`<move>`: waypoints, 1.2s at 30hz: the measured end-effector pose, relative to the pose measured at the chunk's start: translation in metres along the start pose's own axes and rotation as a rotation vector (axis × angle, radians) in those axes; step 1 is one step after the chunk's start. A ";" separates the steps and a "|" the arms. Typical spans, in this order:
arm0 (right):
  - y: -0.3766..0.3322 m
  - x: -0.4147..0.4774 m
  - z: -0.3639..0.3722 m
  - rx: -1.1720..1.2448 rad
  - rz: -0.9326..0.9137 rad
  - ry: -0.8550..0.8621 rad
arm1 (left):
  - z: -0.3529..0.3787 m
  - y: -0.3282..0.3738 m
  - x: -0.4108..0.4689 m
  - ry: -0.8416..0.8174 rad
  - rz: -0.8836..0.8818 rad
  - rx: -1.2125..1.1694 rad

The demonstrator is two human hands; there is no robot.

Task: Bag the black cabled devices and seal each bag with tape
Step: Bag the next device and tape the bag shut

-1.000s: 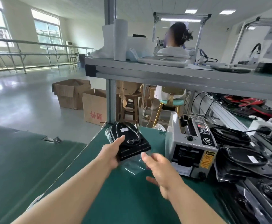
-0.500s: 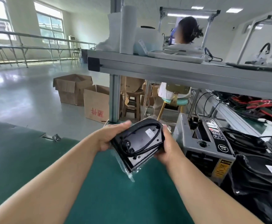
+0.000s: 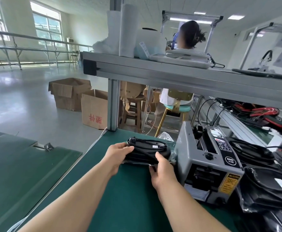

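Two hands on one bagged unit. Your left hand [image 3: 118, 154] grips end farthest from tape dispenser [image 3: 207, 162], fingers curled over top. Black cabled device [image 3: 147, 149] sits low at green mat [image 3: 120, 198], just left of dispenser, long axis pointing at it. Your right hand [image 3: 160, 168] clamps dispenser-side end with clear bag [image 3: 172, 158], thumb on top. That hand is nearer, so likely fetches tape.

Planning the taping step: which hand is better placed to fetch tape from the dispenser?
Likely the right hand: it is beside the tape dispenser; the left hand grips the bagged device farther away.
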State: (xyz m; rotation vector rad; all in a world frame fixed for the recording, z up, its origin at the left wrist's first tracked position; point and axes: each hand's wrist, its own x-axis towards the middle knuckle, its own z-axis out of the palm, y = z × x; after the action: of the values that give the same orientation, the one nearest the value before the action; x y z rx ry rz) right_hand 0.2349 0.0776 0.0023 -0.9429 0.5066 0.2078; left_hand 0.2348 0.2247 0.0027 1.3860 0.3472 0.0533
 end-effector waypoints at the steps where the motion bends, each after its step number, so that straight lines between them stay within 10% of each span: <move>1: 0.000 -0.001 -0.001 -0.122 -0.013 0.043 | 0.001 0.000 0.003 0.012 -0.005 0.005; 19: 0.013 -0.088 -0.059 -0.475 -0.177 -0.032 | 0.011 -0.012 -0.069 0.362 0.175 0.263; 27: -0.014 -0.157 -0.117 -0.694 -0.521 -0.146 | 0.065 -0.004 -0.193 0.062 0.251 0.056; 36: -0.086 -0.239 -0.266 -0.754 -0.795 0.180 | 0.183 -0.022 -0.274 -0.357 0.267 0.369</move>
State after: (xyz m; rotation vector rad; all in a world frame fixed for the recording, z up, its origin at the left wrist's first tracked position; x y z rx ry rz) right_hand -0.0252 -0.1777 0.0553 -1.8361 0.1709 -0.4458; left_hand 0.0208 -0.0195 0.0652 1.7655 -0.1362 -0.0412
